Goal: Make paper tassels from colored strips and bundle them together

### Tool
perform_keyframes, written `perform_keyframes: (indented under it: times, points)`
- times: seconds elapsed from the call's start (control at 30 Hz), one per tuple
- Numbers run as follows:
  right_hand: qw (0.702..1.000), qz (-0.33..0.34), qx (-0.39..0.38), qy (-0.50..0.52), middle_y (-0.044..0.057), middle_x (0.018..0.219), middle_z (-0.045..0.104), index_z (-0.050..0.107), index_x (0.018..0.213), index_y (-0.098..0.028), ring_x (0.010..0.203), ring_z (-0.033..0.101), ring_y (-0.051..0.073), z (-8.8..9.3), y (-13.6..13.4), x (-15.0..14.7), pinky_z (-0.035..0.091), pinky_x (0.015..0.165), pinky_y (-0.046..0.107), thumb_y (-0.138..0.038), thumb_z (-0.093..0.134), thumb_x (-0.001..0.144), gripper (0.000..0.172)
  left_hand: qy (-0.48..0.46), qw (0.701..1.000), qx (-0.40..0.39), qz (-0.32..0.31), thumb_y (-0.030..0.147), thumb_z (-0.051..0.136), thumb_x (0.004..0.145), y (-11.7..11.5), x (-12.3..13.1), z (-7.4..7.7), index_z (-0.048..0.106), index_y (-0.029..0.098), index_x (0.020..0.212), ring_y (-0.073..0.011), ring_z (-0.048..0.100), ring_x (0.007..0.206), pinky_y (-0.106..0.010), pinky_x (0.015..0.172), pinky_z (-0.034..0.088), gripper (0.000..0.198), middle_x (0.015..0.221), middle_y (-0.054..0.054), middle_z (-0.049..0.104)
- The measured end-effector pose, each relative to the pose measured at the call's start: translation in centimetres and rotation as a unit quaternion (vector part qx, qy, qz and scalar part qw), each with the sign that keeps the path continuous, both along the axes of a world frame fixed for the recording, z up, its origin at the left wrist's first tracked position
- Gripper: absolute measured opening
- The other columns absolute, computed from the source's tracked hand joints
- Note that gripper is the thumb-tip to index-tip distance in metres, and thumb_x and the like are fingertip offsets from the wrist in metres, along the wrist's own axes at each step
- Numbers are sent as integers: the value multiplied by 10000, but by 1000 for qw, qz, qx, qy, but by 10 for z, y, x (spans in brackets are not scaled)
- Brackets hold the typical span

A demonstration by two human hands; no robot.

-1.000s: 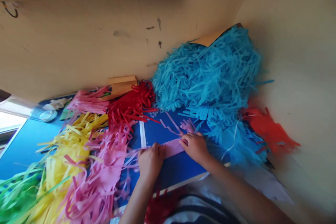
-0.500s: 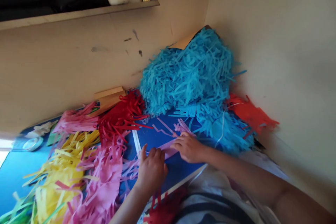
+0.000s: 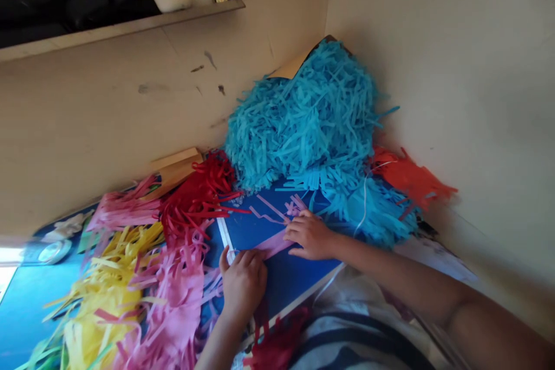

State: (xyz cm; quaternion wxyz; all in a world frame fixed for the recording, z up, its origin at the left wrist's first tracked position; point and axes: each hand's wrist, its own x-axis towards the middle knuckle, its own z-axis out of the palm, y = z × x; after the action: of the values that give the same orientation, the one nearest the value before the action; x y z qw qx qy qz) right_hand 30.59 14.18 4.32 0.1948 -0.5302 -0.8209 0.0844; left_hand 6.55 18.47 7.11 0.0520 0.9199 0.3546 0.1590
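Head view: your left hand (image 3: 245,280) lies palm down, partly open, thumb spread from loosely bent fingers, resting at the left end of a folded lilac paper strip (image 3: 276,244). Your right hand (image 3: 311,236) curves over its other end; you cannot tell whether it grips. Between your hands, the strip lies on the blue bench (image 3: 281,280). Beyond your right hand rises a heap of turquoise fringe (image 3: 307,121); left of your left hand spreads pink fringe (image 3: 176,300).

Bare hands (image 3: 310,236), bare forearms (image 3: 403,277), garment (image 3: 347,338) — grey, dark-striped
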Motion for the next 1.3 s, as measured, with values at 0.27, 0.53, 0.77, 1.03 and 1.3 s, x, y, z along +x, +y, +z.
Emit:
perform_keyframes:
  times: [0.27, 0.53, 0.77, 1.03, 1.3]
  points:
    - [999, 23, 37, -14, 54, 1084, 695, 647, 1177, -243, 987, 560, 240, 0, -2, 2, 313, 892, 429, -431, 681, 860, 370, 15, 999, 50, -10, 225, 595, 905, 0, 3, -2, 723, 300, 951, -214, 698, 818, -571, 1135, 169, 155, 909, 30, 759]
    - [1000, -22, -2, 13, -26, 910, 725, 742, 846, -278, 899, 576, 171, -8, 1, 5, 285, 849, 375, -302, 659, 921, 114, -11, 1000, 8, -2, 270, 553, 948, 3, -3, -1, 740, 319, 924, -204, 692, 846, -527, 1098, 221, 195, 908, 29, 768]
    - [989, -134, -53, 21, 24, 822, 697, 740, 797, -218, 891, 584, 195, -2, 12, 5, 309, 775, 330, -363, 684, 893, 182, 14, 996, -52, 69, 330, 478, 963, 16, -8, -11, 720, 226, 781, -221, 658, 881, -424, 918, 370, 320, 874, -36, 743]
    - [980, -190, -62, 8, 35, 778, 682, 700, 749, -215, 871, 567, 220, 3, 15, -6, 299, 740, 329, -324, 693, 826, 133, 77, 991, -51, 92, 349, 511, 937, 23, 6, -4, 663, 208, 638, -229, 647, 794, -412, 818, 357, 364, 718, -26, 690]
    - [972, -232, -37, -1, 48, 829, 694, 657, 784, -185, 863, 580, 232, 9, 14, 5, 303, 763, 354, -363, 737, 828, 200, 92, 992, -29, 86, 313, 556, 918, 27, 4, 1, 703, 220, 867, -253, 638, 883, -430, 861, 368, 181, 883, -55, 719]
